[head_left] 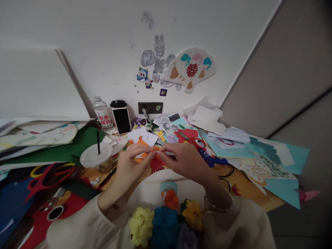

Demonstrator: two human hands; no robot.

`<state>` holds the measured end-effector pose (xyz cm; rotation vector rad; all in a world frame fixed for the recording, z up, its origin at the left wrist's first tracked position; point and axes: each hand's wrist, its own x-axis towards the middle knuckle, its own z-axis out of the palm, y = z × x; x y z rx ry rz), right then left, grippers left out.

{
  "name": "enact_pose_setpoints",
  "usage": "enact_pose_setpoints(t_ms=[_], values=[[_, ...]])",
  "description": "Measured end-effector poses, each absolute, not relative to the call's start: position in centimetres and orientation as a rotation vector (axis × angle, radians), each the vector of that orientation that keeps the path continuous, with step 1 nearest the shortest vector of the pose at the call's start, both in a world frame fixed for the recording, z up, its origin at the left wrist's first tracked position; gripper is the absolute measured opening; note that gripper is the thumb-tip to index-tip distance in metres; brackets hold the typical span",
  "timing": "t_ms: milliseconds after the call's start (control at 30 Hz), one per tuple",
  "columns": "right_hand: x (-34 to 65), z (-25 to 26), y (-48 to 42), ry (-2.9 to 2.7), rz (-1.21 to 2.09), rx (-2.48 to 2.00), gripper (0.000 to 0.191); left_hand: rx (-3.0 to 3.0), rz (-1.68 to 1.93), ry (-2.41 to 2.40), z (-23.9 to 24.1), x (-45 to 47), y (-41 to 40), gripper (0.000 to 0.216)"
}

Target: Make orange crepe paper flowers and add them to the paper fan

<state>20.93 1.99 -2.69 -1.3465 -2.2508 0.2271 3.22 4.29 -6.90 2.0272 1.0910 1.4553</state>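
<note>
Orange paper (155,148); two hands: left hand (133,159), right hand (185,160), both pinching it; one bottle (102,114); one straw (98,142)

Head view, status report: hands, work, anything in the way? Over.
Left hand and right hand close together, fingers bent inward. Orange piece at fingertips; grip unclear. Scissors just beyond right hand.

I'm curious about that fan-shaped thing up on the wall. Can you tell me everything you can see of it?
The fan is off-white, with a rounded top edge and a short handle pointing down. It looks like card or board, though the material is uncertain. A red symbol sits mid-face, beneath blue and pink swirls, with orange-brown shapes around it. It hangs against the white wall, right of some grey pictures; what holds it there isn't visible.
</note>
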Motion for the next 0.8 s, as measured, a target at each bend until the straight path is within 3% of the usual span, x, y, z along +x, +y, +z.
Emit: enact_pose_setpoints(t_ms=[433,800], values=[[20.6,-3.2,2.0,-2.287,0.158,-1.209,0.019,1.771,1.237,0.933,-6.5,2.9,4.2,0.011],[19.0,-4.8,2.6,-2.132,-0.382,-0.890,0.020,1.206,1.343,0.803,-5.5,2.6,3.3,0.008]])
